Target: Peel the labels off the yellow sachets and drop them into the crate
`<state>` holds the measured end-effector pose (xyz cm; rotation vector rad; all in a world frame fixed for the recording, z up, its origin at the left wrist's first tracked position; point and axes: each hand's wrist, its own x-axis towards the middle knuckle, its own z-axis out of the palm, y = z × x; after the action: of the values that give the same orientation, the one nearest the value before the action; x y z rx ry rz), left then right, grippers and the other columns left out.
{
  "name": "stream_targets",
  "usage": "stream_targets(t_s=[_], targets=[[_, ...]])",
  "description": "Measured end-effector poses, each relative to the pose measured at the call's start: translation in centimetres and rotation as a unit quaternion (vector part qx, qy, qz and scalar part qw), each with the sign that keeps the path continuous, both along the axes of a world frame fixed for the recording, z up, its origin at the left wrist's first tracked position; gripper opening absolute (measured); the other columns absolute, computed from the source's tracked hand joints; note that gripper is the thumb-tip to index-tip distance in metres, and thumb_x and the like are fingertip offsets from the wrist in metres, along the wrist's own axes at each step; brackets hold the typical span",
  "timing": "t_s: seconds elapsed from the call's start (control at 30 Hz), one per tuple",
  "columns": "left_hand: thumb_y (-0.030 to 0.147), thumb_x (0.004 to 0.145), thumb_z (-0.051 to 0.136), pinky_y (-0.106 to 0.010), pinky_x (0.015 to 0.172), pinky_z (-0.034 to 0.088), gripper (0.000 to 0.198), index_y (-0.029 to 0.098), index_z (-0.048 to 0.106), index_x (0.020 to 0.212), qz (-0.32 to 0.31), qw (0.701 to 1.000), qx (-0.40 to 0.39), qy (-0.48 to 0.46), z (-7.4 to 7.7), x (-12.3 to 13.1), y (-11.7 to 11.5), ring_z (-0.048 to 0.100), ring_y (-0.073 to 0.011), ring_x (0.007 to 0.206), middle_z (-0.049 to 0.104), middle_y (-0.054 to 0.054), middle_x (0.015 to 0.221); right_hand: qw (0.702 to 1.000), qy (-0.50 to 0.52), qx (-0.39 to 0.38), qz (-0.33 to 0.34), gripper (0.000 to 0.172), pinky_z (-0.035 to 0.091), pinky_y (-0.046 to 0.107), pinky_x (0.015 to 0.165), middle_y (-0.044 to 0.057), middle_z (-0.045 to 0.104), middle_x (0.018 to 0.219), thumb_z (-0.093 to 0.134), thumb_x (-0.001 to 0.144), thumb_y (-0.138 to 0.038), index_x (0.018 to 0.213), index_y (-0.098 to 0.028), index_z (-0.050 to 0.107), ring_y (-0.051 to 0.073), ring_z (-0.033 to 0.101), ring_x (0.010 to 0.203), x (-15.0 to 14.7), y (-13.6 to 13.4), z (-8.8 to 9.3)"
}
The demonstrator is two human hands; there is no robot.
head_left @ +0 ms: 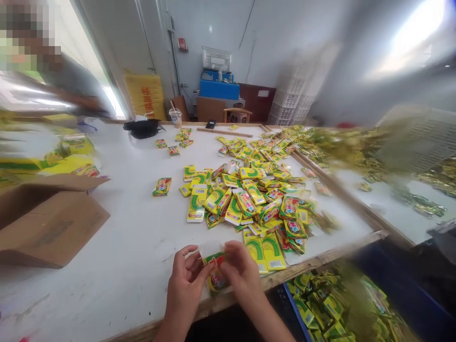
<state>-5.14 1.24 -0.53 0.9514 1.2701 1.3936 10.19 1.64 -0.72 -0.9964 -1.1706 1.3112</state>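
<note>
Both our hands meet over a single yellow-and-green carton (216, 283) at the near edge of a white worktable (142, 242). Our left hand (185, 281) grips its left side, thumb laid on the printed face and fingers curled; our right hand (244, 270) closes on the right side, blurred. The carton's long axis runs roughly near to far, its near end leaning slightly right, and the whitish flap end (212, 248) points to the far side. Its printed face is turned up toward us, though our fingers cover part of it; we cannot tell whether the flap is folded in.

Just right of our right hand, two flat cartons (264, 251) lie side by side, their long axes also near to far and their barcodes at the near ends. Beyond them spreads a heap of matching cartons (245, 190), pointing every way, while a lone carton (162, 186) lies apart to the left.

At the left stands an open cardboard box (60, 228). At near right, below the table edge, we see a blue bin (296, 311) filled with more cartons. A wooden strip (342, 192) separates the heap from foil packets (429, 206) at far right. A black bag (142, 128) and a plastic cup (175, 117) sit at the far edge; at far left, a person (76, 88) appears blurred.
</note>
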Motion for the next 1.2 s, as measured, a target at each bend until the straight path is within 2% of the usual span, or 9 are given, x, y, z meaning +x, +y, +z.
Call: stream_targets(t_s=[0.1,0.27,0.43,0.57,0.7,0.8,0.93,1.07,1.2], targets=[[0.035,0.072,0.079,-0.039,0.091,0.058,0.046,0.025,0.053,0.109,-0.025,0.999,0.011,0.033,-0.8,0.5,-0.6,0.072,-0.0259,0.101,0.075,-0.007,0.105,0.999,0.013,0.000,-0.029,0.022,0.054,0.030,0.077,0.003,0.065,0.095,0.067,0.081,-0.018,0.101,-0.024,0.064,0.019,0.064,0.088,0.4,0.5,-0.2],[0.037,0.076,0.075,-0.036,0.088,0.059,0.045,0.027,0.057,0.116,0.028,0.992,0.060,0.107,-1.5,0.7,-1.4,0.073,-0.0220,0.093,0.072,-0.005,0.113,1.000,0.007,-0.010,0.002,0.020,0.052,0.027,0.070,0.000,0.062,0.090,0.071,0.079,-0.019,0.097,-0.025,0.066,0.016,0.061,0.075,1.7,1.1,-0.2],[0.044,0.084,0.065,-0.036,0.098,0.052,0.029,0.027,0.073,0.106,-0.062,0.976,0.014,0.207,1.6,0.2,-1.0,0.067,-0.0254,0.106,0.074,-0.003,0.108,0.997,-0.065,0.041,0.026,0.013,0.048,0.027,0.075,0.001,0.065,0.091,0.071,0.081,-0.021,0.094,-0.025,0.071,0.017,0.060,0.081,3.3,0.2,1.8],[0.046,0.081,0.068,-0.042,0.108,0.042,0.033,0.027,0.075,0.107,-0.158,0.977,-0.099,0.107,4.4,0.1,-0.5,0.060,-0.0289,0.118,0.073,-0.003,0.115,0.995,-0.059,0.038,0.077,0.014,0.046,0.032,0.082,0.004,0.069,0.089,0.063,0.089,-0.029,0.091,-0.024,0.076,0.021,0.062,0.088,4.0,-0.8,3.0],[0.044,0.078,0.070,-0.047,0.113,0.033,0.037,0.024,0.075,0.108,-0.177,0.971,-0.162,0.016,4.7,0.3,-0.9,0.053,-0.0302,0.126,0.072,-0.006,0.117,0.996,0.018,-0.040,0.072,0.020,0.046,0.028,0.078,0.002,0.068,0.091,0.066,0.083,-0.022,0.103,-0.025,0.072,0.018,0.060,0.085,3.8,-1.4,3.1],[0.038,0.073,0.076,-0.044,0.108,0.040,0.054,0.026,0.065,0.125,-0.177,0.973,-0.145,0.005,4.6,0.5,-1.4,0.054,-0.0291,0.125,0.071,-0.006,0.117,0.996,0.030,-0.050,0.067,0.040,0.045,0.022,0.065,-0.001,0.065,0.091,0.067,0.071,-0.008,0.107,-0.027,0.064,0.014,0.058,0.079,3.3,-1.3,3.8],[0.030,0.072,0.078,-0.040,0.097,0.050,0.070,0.031,0.053,0.137,-0.236,0.964,-0.117,-0.029,4.8,0.5,-1.1,0.064,-0.0269,0.111,0.069,-0.005,0.117,0.991,-0.126,0.006,0.052,0.039,0.044,0.019,0.058,-0.002,0.066,0.089,0.055,0.071,-0.003,0.098,-0.026,0.070,0.013,0.059,0.075,2.5,-0.4,5.0],[0.036,0.077,0.075,-0.037,0.092,0.054,0.044,0.025,0.068,0.119,-0.166,0.982,-0.082,0.029,3.3,-0.3,-0.5,0.067,-0.0266,0.106,0.073,-0.006,0.110,0.993,-0.105,0.013,0.060,0.026,0.049,0.020,0.054,-0.001,0.065,0.081,0.057,0.076,-0.009,0.087,-0.023,0.076,0.012,0.061,0.064,2.1,1.2,4.4],[0.039,0.079,0.072,-0.034,0.090,0.055,0.024,0.026,0.079,0.098,-0.076,0.984,0.043,0.155,1.5,-0.6,-0.8,0.069,-0.0266,0.100,0.076,-0.005,0.105,0.995,-0.024,-0.003,0.102,0.015,0.055,0.025,0.057,0.003,0.066,0.092,0.068,0.082,-0.028,0.093,-0.023,0.078,0.012,0.064,0.058,2.2,2.1,3.8]])
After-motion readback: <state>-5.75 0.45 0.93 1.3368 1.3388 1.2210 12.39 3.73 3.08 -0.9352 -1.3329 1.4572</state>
